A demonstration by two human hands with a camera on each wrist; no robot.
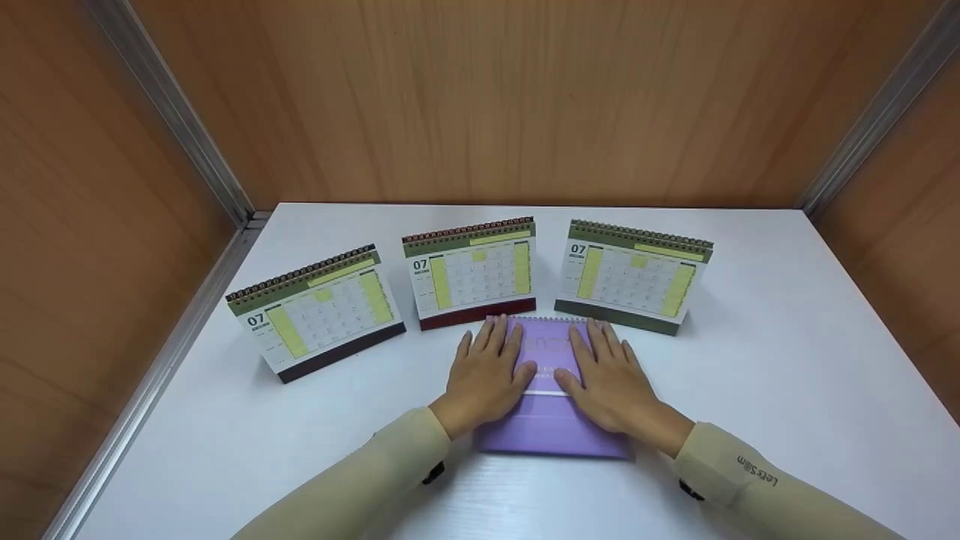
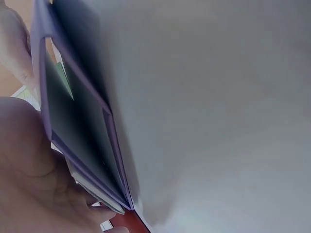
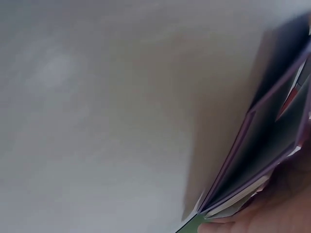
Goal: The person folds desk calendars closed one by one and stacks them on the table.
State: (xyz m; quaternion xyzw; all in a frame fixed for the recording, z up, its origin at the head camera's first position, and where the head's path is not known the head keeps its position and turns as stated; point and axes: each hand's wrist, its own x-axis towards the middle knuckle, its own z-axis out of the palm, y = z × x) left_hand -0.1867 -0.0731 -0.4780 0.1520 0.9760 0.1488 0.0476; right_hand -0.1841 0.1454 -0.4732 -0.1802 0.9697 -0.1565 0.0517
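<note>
Beige sleeves (image 1: 360, 478) lead to the left hand (image 1: 486, 375) and right hand (image 1: 616, 384), straight fingers slightly spread, resting on the purple desk calendar (image 1: 555, 435) beneath; worktop (image 1: 795, 367) stretches outward past its side edges, red-based calendar (image 1: 478, 276) just beyond the left fingertips.

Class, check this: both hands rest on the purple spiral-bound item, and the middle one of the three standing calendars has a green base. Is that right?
Not quite: the head view shows the middle calendar with a dark red base, not a green one. The left hand and right hand do rest on the purple spiral-bound item.
</note>
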